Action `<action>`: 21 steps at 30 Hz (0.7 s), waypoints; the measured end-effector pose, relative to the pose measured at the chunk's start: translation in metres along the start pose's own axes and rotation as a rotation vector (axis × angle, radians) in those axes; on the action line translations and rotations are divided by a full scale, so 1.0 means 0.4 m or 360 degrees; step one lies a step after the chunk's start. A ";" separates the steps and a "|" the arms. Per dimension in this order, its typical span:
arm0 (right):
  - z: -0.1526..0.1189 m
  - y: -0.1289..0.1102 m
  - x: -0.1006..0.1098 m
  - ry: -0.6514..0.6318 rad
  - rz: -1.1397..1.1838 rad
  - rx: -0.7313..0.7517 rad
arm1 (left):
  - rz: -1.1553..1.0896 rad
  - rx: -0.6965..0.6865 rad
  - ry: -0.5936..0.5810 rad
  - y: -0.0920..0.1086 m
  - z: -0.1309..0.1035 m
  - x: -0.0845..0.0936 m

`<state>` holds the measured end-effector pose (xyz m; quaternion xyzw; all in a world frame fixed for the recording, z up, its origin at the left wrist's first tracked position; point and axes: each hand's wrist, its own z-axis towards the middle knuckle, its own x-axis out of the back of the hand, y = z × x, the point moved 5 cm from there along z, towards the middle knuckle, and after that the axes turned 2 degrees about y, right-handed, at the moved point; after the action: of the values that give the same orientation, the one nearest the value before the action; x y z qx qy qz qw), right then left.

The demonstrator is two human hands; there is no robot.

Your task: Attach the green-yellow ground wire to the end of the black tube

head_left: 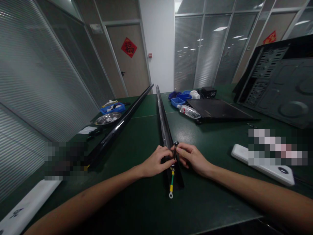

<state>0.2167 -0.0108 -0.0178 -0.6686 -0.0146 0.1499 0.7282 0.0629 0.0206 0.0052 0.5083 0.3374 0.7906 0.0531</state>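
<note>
A long black metal rail (161, 117) runs away from me along the green table. At its near end, my left hand (156, 160) pinches with thumb and fingers around a small, slim metal wrench (174, 151). The fingertips of my right hand (192, 156) close on the upper end of the wrench from the other side. Just below my fingers, a short green-and-yellow ground wire (172, 179) is joined to the rail, with its loose ring terminal (171, 195) pointing toward me. My fingers partly hide the joint.
A second black rail (119, 125) lies to the left, near a steel bowl (108, 118) and blue tray (112, 108). On the right are blue bins (178, 101), a plastic bottle (188, 111), a dark panel (220, 109), a metal cabinet (278, 81) and a white device (264, 164).
</note>
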 end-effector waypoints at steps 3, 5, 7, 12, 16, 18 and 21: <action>0.000 -0.002 -0.002 0.0003 0.0001 -0.0007 | 0.0027 0.0017 -0.0003 0.001 0.001 0.000; -0.002 -0.003 -0.003 0.0002 0.0006 -0.0013 | 0.0031 0.0027 -0.0018 0.000 0.001 -0.001; -0.003 -0.004 -0.004 0.0006 0.0007 -0.0015 | 0.0030 0.0032 -0.0034 0.000 0.001 -0.001; -0.004 -0.004 -0.003 0.0011 0.0013 -0.0015 | 0.0002 0.0021 -0.0065 0.002 0.001 0.001; -0.003 -0.002 -0.002 0.0006 0.0005 -0.0018 | -0.0015 0.0031 -0.0095 0.003 0.001 0.003; -0.002 0.000 -0.002 0.0009 -0.0005 -0.0026 | -0.0027 0.0032 -0.0098 0.003 0.001 0.003; -0.001 0.002 0.000 0.0022 -0.0029 -0.0024 | -0.0061 0.0030 -0.0102 0.002 0.002 0.002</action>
<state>0.2165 -0.0114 -0.0186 -0.6748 -0.0168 0.1388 0.7246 0.0634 0.0207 0.0066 0.5273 0.3526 0.7695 0.0742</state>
